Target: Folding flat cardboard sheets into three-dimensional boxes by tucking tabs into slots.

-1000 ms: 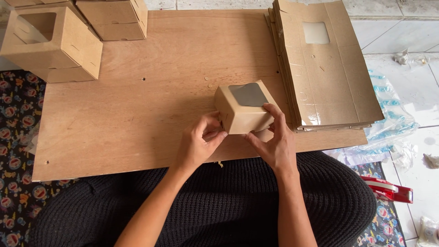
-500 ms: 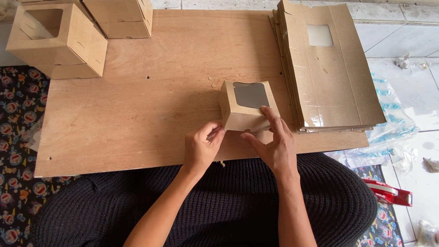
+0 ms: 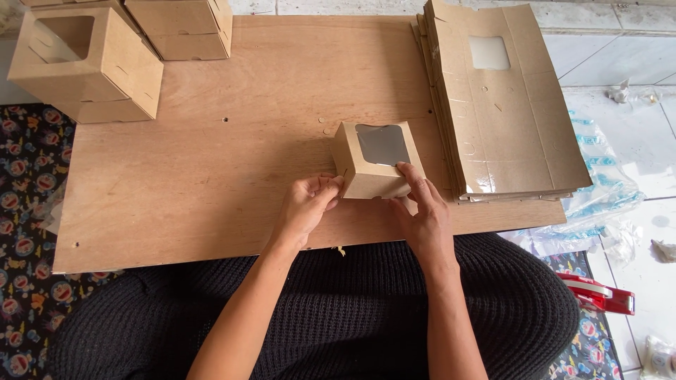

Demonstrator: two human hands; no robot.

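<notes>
A small brown cardboard box (image 3: 366,169) with a clear window on top rests on the wooden board (image 3: 211,169), near its front edge. My left hand (image 3: 306,207) pinches the box's near left corner with fingers and thumb. My right hand (image 3: 422,211) presses the near right side, index finger lying up along the box's front edge. Both hands grip the same box.
A stack of flat, unfolded window boxes (image 3: 503,105) lies at the board's right. Assembled boxes (image 3: 91,63) stand at the back left, another (image 3: 183,24) beside them. A red tape dispenser (image 3: 598,294) and clear plastic wrapping (image 3: 598,204) lie on the tiled floor at right.
The box has been set lower and flatter on the board, turned slightly. My fingers have shifted along its near side; the camera view has tilted a little.
</notes>
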